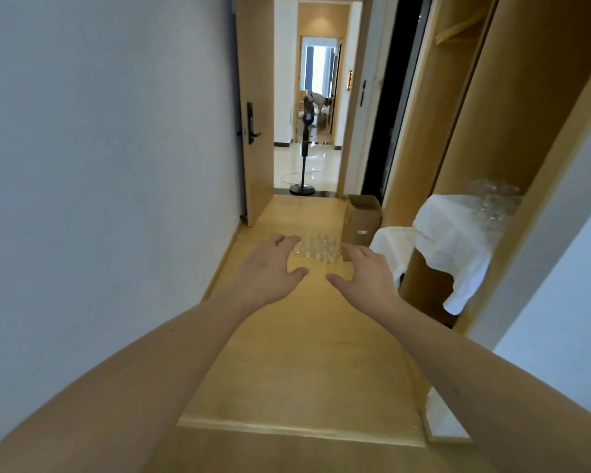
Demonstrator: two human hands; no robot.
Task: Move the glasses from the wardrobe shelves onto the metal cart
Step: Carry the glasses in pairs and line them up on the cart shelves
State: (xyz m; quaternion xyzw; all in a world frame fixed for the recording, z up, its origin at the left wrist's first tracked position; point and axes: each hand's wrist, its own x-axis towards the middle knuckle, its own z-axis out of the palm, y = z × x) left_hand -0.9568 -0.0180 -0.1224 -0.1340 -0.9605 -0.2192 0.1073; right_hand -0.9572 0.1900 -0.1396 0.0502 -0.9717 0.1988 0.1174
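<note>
1. Wooden flooring [297,353] runs down a narrow hallway, with a plain white wall [99,165] on the left and an open wardrobe [512,131] on the right.
2. At the far end, an open door [253,107] with a dark handle leads to a tiled room where a standing fan [302,148] is placed.
3. Both my bare arms reach forward over the floor, palms facing down.
4. My left hand [270,268] has its fingers spread and lightly bent, gripping nothing.
5. My right hand [365,274] matches it, fingers relaxed and apart, thumb pointing inward toward the other thumb, holding nothing.
6. A cluster of clear glasses [318,249] appears between and just beyond my fingertips, in the gap between the two hands; whether they sit on the floor or on something else, I cannot tell.
7. My left fingertips lie just beside the cluster's left edge and my right fingertips just beside its right edge; I cannot tell whether any finger touches glass.
8. More glasses [495,199] sit on a wardrobe shelf at the right, on a white cloth [454,240] that drapes over the shelf edge.
9. A cardboard box [362,216] stands open on the floor beside the wardrobe, far of my right hand.
</note>
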